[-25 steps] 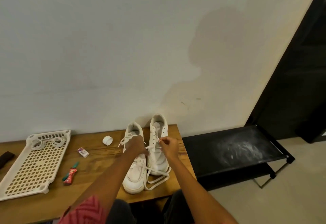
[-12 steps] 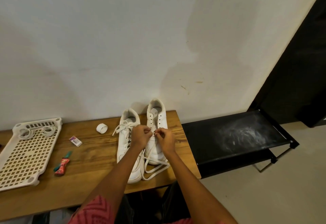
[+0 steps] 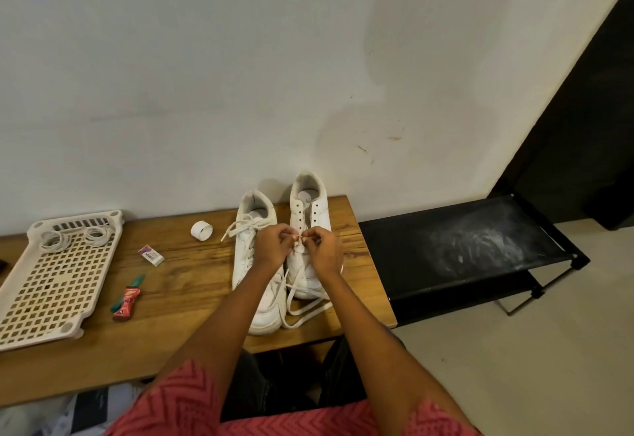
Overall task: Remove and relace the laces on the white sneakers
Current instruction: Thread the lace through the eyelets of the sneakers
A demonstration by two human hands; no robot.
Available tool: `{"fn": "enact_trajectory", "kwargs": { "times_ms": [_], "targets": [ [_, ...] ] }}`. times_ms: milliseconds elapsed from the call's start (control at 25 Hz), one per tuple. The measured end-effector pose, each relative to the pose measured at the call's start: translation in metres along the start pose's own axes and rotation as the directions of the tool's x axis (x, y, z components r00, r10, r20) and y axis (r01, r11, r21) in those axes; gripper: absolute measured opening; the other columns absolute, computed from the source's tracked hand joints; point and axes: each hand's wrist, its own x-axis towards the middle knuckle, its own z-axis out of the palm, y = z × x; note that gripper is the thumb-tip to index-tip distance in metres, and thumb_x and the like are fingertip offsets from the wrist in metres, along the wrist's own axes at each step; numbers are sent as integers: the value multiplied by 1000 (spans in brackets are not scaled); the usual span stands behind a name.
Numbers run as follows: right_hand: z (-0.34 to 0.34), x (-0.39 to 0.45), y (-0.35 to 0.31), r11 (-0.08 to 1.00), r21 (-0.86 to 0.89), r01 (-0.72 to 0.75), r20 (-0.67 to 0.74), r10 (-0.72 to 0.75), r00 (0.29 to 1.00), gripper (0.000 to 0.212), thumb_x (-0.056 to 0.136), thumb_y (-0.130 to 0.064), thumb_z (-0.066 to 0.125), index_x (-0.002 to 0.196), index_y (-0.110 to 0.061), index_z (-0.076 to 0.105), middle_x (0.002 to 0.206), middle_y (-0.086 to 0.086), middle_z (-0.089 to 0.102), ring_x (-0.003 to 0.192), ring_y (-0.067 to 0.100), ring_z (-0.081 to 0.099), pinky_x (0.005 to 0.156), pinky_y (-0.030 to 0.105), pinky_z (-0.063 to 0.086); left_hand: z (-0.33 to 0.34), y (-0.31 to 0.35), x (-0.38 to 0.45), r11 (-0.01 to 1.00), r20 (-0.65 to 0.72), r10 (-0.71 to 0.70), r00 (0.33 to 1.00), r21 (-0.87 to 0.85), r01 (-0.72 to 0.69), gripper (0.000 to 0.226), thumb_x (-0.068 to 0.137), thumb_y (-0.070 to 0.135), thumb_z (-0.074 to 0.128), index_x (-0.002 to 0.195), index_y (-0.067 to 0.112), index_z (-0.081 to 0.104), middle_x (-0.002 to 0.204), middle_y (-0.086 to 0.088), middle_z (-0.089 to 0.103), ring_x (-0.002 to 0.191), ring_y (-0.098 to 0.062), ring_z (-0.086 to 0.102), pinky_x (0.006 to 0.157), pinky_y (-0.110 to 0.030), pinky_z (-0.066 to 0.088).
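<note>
Head view: both hands, left (image 3: 271, 247) and right (image 3: 327, 248), pinching thin white lace (image 3: 303, 310) over right white sneaker (image 3: 308, 223) on brown wooden table (image 3: 192, 284), fingers curled tight, likely to poke it through a hole.

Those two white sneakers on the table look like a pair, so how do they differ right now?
The left sneaker is laced to the top with loose ends by its collar; the right sneaker shows bare upper eyelets, and its lace trails off the toe onto the wooden table. Both hands, left hand and right hand, pinch lace over the right sneaker, not the left. The right one sits nearer the wall. Both are white, toes toward the person.
</note>
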Motion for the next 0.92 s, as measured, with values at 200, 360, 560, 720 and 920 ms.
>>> {"fn": "enact_trajectory", "kwargs": {
  "times_ms": [200, 360, 560, 720, 920],
  "targets": [
    [-13, -5, -6, 1000, 19, 7, 71, -9, 997, 23, 89, -13, 62, 111, -10, 66, 103, 6, 69, 93, 17, 62, 81, 30, 53, -2, 16, 7, 981, -11, -32, 999, 193, 33, 12, 89, 5, 57, 86, 0, 68, 89, -17, 69, 85, -30, 65, 75, -36, 52],
    [-35, -2, -9, 998, -29, 50, 183, -44, 982, 23, 93, -20, 58, 111, -8, 65, 103, 2, 66, 93, 14, 61, 73, 20, 49, -34, 40, 5, 992, -189, 32, 981, 125, -8, 17, 93, 5, 49, 91, -5, 62, 89, -19, 66, 83, -31, 62, 67, -32, 43],
    [-42, 1, -27, 978, -181, 109, 245, -62, 968, 24, 92, -16, 56, 114, -8, 62, 112, 10, 66, 102, 25, 61, 85, 31, 50, -102, 47, 3, 859, -407, -402, 821, -478, 184, 22, 96, 7, 41, 106, -5, 56, 100, -17, 63, 83, -30, 63, 55, -19, 50],
    [-52, 13, -34, 941, -269, 204, 269, -130, 954, 21, 87, -8, 58, 107, -8, 65, 108, 8, 68, 100, 26, 62, 87, 38, 52, -166, 39, 13, 602, -430, -647, 629, -795, 76, 27, 100, 12, 32, 112, -5, 49, 107, -23, 63, 71, -28, 65, 50, -23, 53],
    [-51, 20, -28, 931, -280, 232, 328, -134, 935, 22, 89, 0, 55, 109, -6, 64, 111, 8, 67, 103, 22, 61, 86, 24, 47, -234, 16, 19, 702, -643, -709, 290, -608, 370, 32, 99, 8, 38, 129, 0, 45, 130, -13, 53, 121, -25, 52, 97, -31, 41]
  ]
}}
